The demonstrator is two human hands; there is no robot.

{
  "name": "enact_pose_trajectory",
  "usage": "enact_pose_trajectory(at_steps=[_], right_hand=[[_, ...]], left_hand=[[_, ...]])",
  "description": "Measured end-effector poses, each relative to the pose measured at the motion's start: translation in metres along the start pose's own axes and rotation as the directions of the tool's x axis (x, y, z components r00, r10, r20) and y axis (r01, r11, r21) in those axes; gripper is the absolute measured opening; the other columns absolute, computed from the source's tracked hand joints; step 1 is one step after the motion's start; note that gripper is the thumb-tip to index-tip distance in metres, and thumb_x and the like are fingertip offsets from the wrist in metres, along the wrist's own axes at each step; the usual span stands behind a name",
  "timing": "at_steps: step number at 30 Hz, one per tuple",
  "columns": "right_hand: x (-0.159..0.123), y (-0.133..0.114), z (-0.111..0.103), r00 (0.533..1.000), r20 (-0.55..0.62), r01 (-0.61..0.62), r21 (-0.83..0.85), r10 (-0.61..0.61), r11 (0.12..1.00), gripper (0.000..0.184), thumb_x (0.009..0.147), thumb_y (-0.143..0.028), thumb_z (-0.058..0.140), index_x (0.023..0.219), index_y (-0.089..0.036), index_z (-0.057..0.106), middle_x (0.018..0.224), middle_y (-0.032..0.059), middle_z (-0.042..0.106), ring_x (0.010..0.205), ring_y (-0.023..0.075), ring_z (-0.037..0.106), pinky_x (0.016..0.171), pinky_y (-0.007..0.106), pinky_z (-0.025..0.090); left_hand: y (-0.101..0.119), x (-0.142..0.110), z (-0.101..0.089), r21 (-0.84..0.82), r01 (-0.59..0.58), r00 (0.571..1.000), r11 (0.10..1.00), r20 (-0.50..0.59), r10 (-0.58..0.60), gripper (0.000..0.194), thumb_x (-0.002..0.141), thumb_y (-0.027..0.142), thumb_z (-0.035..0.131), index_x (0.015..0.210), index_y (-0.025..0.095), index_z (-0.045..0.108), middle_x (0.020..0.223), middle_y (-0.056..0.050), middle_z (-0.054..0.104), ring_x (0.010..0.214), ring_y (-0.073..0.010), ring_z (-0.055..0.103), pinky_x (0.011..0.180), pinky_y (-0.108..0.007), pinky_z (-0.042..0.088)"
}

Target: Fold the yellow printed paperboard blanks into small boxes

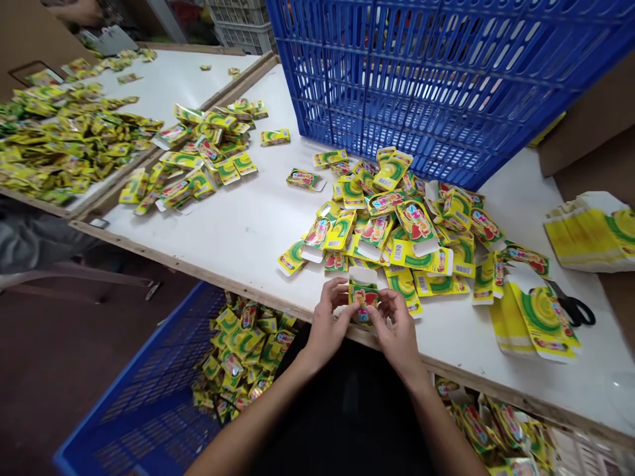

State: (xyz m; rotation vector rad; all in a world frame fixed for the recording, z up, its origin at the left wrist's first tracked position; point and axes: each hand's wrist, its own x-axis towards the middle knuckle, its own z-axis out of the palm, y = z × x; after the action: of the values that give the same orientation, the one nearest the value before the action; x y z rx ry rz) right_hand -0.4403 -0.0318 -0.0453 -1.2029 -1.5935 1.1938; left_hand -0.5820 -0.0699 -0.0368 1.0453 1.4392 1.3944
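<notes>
Between both hands, at the table's front edge, is a small green and yellow candy box [364, 299] with a white flap standing up at its far end. My left hand [331, 320] grips its left side, thumb on the printed face. My right hand [395, 324] closes on the right side, its thumb pressed on the front. Just beyond the fingers spreads a heap of similar small boxes [377, 228], several with white end flaps showing. What lies inside the held box cannot be made out.
A blue crate [407, 86] stands behind the heap. Another blue crate [149, 377] with boxes sits below the table at left. Black-handled scissors [575, 309] and flat cartons [533, 317] lie at right. A second box pile [198, 155] and many small packets [74, 139] are left.
</notes>
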Motion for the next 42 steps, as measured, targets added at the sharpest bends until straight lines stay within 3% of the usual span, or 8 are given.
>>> enact_pose_trajectory(at_steps=[3,8,13,18,25,34,39,42], right_hand=[[-0.006,0.006,0.003,0.997,-0.062,0.053,0.035,-0.051,0.998,0.034,0.087,-0.029,0.06,0.118,-0.022,0.048,0.101,0.0061,0.06,0.079,0.0156,0.06,0.069,0.029,0.052],[0.004,0.005,-0.01,0.988,0.063,0.146,-0.034,-0.144,0.989,0.022,0.091,-0.026,0.053,0.112,-0.023,0.062,0.106,0.0073,0.066,0.092,0.0195,0.063,0.079,0.034,0.053],[0.016,0.0,-0.015,0.971,0.098,0.228,-0.088,-0.219,0.97,0.02,0.093,-0.026,0.05,0.093,-0.023,0.07,0.093,0.0057,0.07,0.091,0.0214,0.064,0.082,0.037,0.052],[0.011,0.005,-0.007,0.979,-0.104,0.175,0.004,-0.174,0.985,0.027,0.09,-0.024,0.057,0.117,-0.024,0.06,0.102,0.0066,0.07,0.088,0.0197,0.067,0.077,0.035,0.054],[0.011,0.001,-0.014,0.932,0.022,0.359,-0.176,-0.361,0.917,0.019,0.089,-0.024,0.059,0.106,-0.027,0.07,0.106,0.0057,0.072,0.1,0.0232,0.065,0.086,0.042,0.05],[0.011,-0.007,-0.01,0.976,-0.07,0.188,-0.194,-0.204,0.963,0.014,0.087,-0.032,0.061,0.095,-0.023,0.069,0.083,0.0018,0.07,0.062,0.0147,0.055,0.065,0.032,0.048],[0.011,-0.011,-0.009,0.986,-0.071,0.141,-0.157,-0.153,0.978,0.011,0.088,-0.03,0.06,0.091,-0.022,0.067,0.082,0.0012,0.07,0.063,0.0146,0.055,0.064,0.03,0.046],[0.008,-0.008,-0.009,0.969,-0.058,0.229,-0.151,-0.24,0.962,0.009,0.09,-0.027,0.059,0.092,-0.024,0.067,0.088,0.003,0.07,0.077,0.0178,0.061,0.069,0.032,0.048]], left_hand=[[-0.001,0.004,-0.007,0.049,-0.024,0.995,0.999,0.096,0.019,0.04,0.086,0.021,0.059,0.124,0.025,0.045,0.1,-0.003,0.063,0.089,-0.0172,0.066,0.081,-0.033,0.054],[0.001,0.011,-0.014,0.135,-0.058,0.981,0.989,0.193,0.031,0.03,0.084,0.02,0.06,0.115,0.02,0.059,0.104,-0.007,0.067,0.09,-0.0196,0.067,0.084,-0.036,0.056],[0.002,0.016,-0.013,0.131,-0.096,0.979,0.987,0.191,0.07,0.021,0.082,0.019,0.063,0.103,0.018,0.064,0.107,-0.009,0.069,0.104,-0.0232,0.065,0.095,-0.04,0.052],[0.001,0.016,-0.01,-0.073,-0.103,0.974,0.992,0.193,0.116,0.031,0.086,0.021,0.061,0.117,0.022,0.057,0.122,-0.01,0.065,0.118,-0.0239,0.059,0.103,-0.043,0.046],[0.008,0.02,-0.009,0.104,-0.222,0.959,0.969,0.2,0.199,0.017,0.084,0.026,0.065,0.099,0.019,0.069,0.107,-0.01,0.07,0.104,-0.0237,0.064,0.095,-0.041,0.05],[0.015,0.022,-0.001,0.135,-0.133,0.987,0.982,0.112,0.118,0.015,0.084,0.026,0.064,0.094,0.018,0.071,0.091,-0.007,0.069,0.088,-0.0194,0.064,0.082,-0.03,0.052],[0.017,0.027,-0.002,0.085,-0.105,0.987,0.991,0.128,0.094,0.011,0.083,0.024,0.064,0.089,0.017,0.071,0.086,-0.005,0.068,0.084,-0.018,0.064,0.078,-0.028,0.05],[0.015,0.027,-0.006,0.1,-0.163,0.973,0.982,0.179,0.143,0.011,0.085,0.023,0.063,0.089,0.018,0.072,0.089,-0.006,0.069,0.088,-0.0187,0.064,0.082,-0.03,0.05]])
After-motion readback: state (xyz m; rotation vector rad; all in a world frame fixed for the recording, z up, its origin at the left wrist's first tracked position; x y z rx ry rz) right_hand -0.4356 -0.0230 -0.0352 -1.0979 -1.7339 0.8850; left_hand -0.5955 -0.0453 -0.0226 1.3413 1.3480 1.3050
